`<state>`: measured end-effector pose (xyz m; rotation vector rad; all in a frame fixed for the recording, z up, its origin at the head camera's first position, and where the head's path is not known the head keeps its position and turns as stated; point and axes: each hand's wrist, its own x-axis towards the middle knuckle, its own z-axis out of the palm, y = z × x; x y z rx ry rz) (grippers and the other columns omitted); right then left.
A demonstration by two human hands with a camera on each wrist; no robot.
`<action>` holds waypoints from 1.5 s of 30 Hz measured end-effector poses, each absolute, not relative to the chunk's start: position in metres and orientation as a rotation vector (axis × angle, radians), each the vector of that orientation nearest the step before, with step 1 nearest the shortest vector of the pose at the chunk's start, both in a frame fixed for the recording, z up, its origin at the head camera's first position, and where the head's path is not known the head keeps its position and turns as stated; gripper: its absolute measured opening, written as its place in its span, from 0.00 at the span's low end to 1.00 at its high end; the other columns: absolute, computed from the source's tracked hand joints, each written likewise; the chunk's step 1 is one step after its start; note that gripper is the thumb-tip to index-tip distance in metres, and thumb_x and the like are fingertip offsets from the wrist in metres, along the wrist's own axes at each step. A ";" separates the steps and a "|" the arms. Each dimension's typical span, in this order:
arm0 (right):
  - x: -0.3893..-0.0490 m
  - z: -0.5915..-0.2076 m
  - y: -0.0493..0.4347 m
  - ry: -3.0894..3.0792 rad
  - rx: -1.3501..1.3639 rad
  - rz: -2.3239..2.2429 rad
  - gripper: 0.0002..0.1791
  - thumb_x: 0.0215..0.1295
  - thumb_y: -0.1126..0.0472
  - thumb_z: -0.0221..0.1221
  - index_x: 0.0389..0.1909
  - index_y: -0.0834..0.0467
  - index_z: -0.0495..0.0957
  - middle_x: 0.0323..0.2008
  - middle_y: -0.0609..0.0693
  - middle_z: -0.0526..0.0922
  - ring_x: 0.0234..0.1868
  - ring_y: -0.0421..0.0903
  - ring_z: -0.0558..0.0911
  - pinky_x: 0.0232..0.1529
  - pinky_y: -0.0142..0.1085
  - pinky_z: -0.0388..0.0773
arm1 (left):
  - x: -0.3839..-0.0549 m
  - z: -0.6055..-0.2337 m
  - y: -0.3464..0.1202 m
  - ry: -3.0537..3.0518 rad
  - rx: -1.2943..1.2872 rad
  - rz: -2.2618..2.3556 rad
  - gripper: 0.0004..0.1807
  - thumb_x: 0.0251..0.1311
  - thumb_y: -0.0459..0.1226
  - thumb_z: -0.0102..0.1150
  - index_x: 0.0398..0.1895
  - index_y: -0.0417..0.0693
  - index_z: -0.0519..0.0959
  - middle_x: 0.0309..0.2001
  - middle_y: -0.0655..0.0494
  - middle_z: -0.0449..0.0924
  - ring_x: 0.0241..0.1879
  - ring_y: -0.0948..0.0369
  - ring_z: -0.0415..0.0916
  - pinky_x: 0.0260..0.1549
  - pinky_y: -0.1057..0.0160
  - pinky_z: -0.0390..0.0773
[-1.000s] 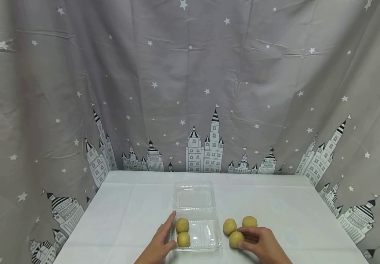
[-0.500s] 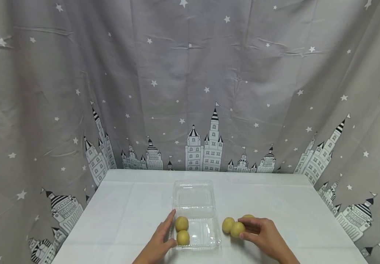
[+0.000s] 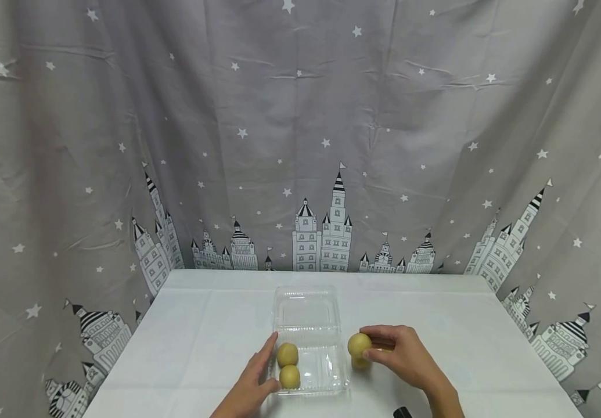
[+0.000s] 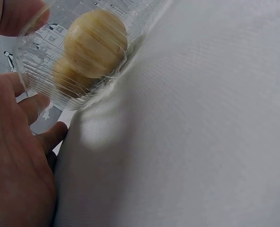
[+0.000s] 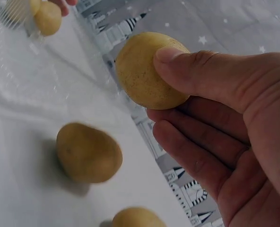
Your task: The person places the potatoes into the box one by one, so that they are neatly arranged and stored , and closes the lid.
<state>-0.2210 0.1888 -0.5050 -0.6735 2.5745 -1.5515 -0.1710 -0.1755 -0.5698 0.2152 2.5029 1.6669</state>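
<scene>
My right hand [image 3: 407,357] pinches a potato [image 3: 359,345] between thumb and fingers, lifted off the table right of a clear plastic clamshell container [image 3: 325,371]. Below it in the right wrist view, one potato [image 5: 89,152] lies on the table and another [image 5: 138,218] is cut off by the frame edge. Two potatoes [image 3: 287,354] sit one behind the other along the container's left side. My left hand [image 3: 250,380] rests against that side, its fingers extended and thumb near the front corner. In the left wrist view, the fingertips touch the clear wall [image 4: 45,90].
The container's lid [image 3: 307,307] lies folded back, away from me. A white cloth [image 3: 216,325] covers the table. Behind it hangs a grey curtain [image 3: 258,174] with castles and stars. A small black object [image 3: 402,412] shows at the bottom edge.
My right hand has raised the potato from the table and moved it up and leftward, in front of another potato. My left hand and the container stay in place.
</scene>
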 end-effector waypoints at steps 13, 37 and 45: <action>-0.222 -0.507 0.154 2.451 -0.714 -1.559 0.22 0.65 0.59 0.76 0.59 0.59 0.89 0.54 0.53 0.93 0.53 0.42 0.93 0.55 0.29 0.88 | -0.174 -0.579 -0.177 2.491 0.304 1.744 0.55 0.54 0.37 0.66 0.89 0.48 0.56 0.87 0.35 0.52 0.85 0.25 0.40 0.82 0.27 0.29; -0.223 -0.514 0.105 2.437 -0.947 -1.321 0.21 0.62 0.65 0.74 0.57 0.63 0.89 0.51 0.49 0.94 0.49 0.35 0.91 0.56 0.33 0.88 | -0.173 -0.572 -0.177 2.464 0.194 1.675 0.58 0.52 0.36 0.65 0.91 0.53 0.54 0.87 0.35 0.51 0.84 0.21 0.34 0.75 0.16 0.34; -0.221 -0.512 0.097 2.466 -0.903 -1.188 0.20 0.58 0.64 0.76 0.54 0.56 0.92 0.46 0.40 0.95 0.45 0.30 0.90 0.52 0.33 0.88 | -0.174 -0.574 -0.177 2.463 0.262 1.690 0.57 0.54 0.36 0.64 0.91 0.49 0.52 0.87 0.32 0.48 0.85 0.23 0.36 0.76 0.19 0.31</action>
